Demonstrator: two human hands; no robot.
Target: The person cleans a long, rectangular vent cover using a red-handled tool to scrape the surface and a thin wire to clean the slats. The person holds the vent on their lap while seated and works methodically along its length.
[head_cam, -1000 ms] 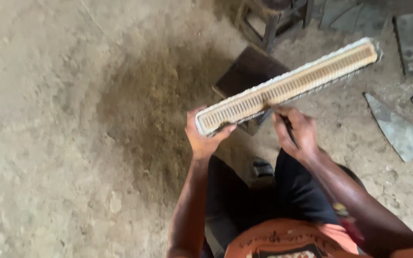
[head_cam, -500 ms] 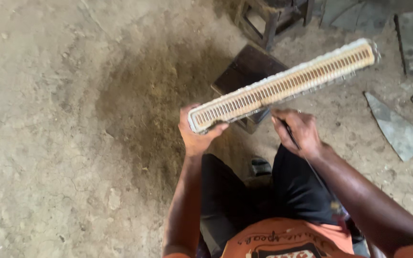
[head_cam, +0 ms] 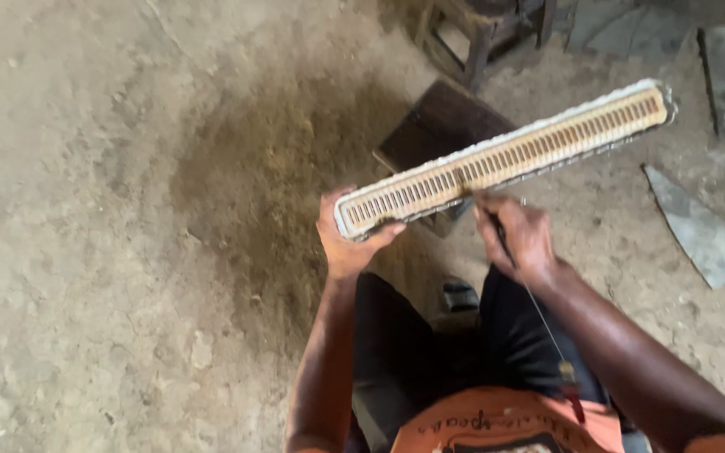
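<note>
A long, narrow slotted metal core [head_cam: 530,151], pale with a row of many small slots along its face, slants from the centre up to the right. My left hand [head_cam: 347,239] grips its near left end from below. My right hand [head_cam: 524,239] is closed on a thin metal rod [head_cam: 539,310] whose tip touches the slotted face near its middle; the rod runs back along my forearm to a dark red handle end.
A dark flat block [head_cam: 438,126] lies on the dirt floor under the core. A wooden stool's legs [head_cam: 476,38] stand at the top. Flat grey stone shards [head_cam: 698,226] lie at the right. A dark stain spreads on the floor at centre-left.
The core's near end has shifted slightly with my left hand. My right hand has risen so the rod's tip meets the slotted face.
</note>
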